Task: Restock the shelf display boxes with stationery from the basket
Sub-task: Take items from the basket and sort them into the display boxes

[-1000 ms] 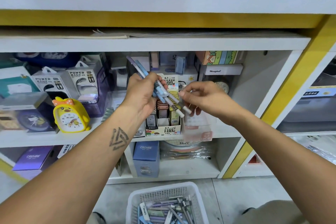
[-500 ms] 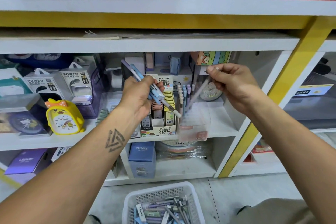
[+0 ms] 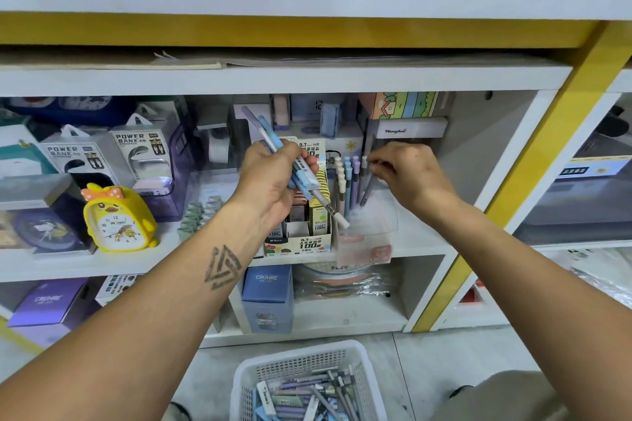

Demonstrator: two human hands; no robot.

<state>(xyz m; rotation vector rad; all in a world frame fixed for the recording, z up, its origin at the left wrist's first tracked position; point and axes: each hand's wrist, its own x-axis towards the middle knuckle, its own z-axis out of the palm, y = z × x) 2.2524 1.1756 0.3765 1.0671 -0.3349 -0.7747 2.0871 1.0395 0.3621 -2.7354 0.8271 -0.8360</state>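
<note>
Left hand (image 3: 273,186) grips pencil bundle (image 3: 294,167); right hand (image 3: 407,174) pinches pencil (image 3: 366,188) standing in clear box (image 3: 369,225).

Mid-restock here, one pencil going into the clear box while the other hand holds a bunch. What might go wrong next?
1. The left hand grips a slanting bunch of blue and lilac mechanical pencils; one may slip out.
2. The right hand pinches a grey pencil at its top, lowering it into the clear plastic display box; it could knock the upright pastel pencils beside it.

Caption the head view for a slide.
Left hand grips spare pens while right hand slots one pen into the clear display box above the basket.
</note>
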